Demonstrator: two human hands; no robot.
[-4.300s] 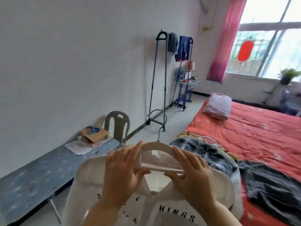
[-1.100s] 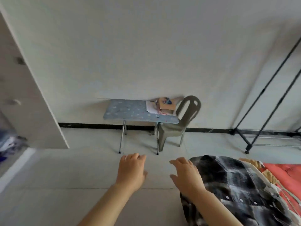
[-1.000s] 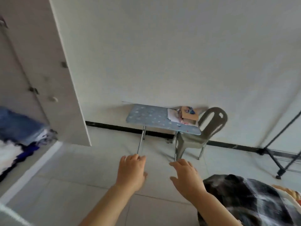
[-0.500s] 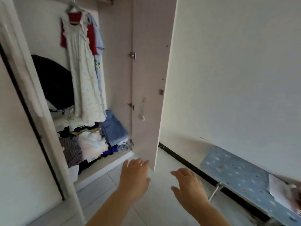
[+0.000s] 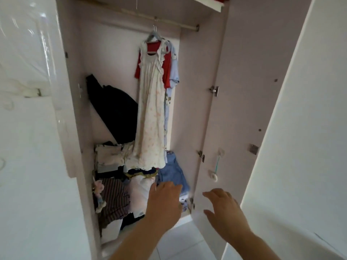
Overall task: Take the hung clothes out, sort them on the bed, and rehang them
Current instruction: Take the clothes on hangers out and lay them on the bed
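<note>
An open wardrobe fills the view. From its rail (image 5: 159,17) hangs a long cream dress (image 5: 151,113) on a hanger, with a red top (image 5: 167,70) and a light blue shirt (image 5: 173,72) behind it. Below lies a heap of folded and loose clothes (image 5: 122,186), with a dark garment (image 5: 114,111) leaning against the back wall. My left hand (image 5: 163,201) and my right hand (image 5: 223,212) are both held out low in front of the wardrobe, fingers apart, holding nothing and well below the hung clothes.
The wardrobe's right door (image 5: 240,109) stands open beside my right hand, with a small hanging brush (image 5: 216,166) on its inside. A glossy white door panel (image 5: 28,109) is on the left. Pale floor tiles (image 5: 180,244) lie below.
The view has swung left from the bed, past the small table and chair, to face the wardrobe. The white shirt and hanger I held earlier are gone from my hands.
</note>
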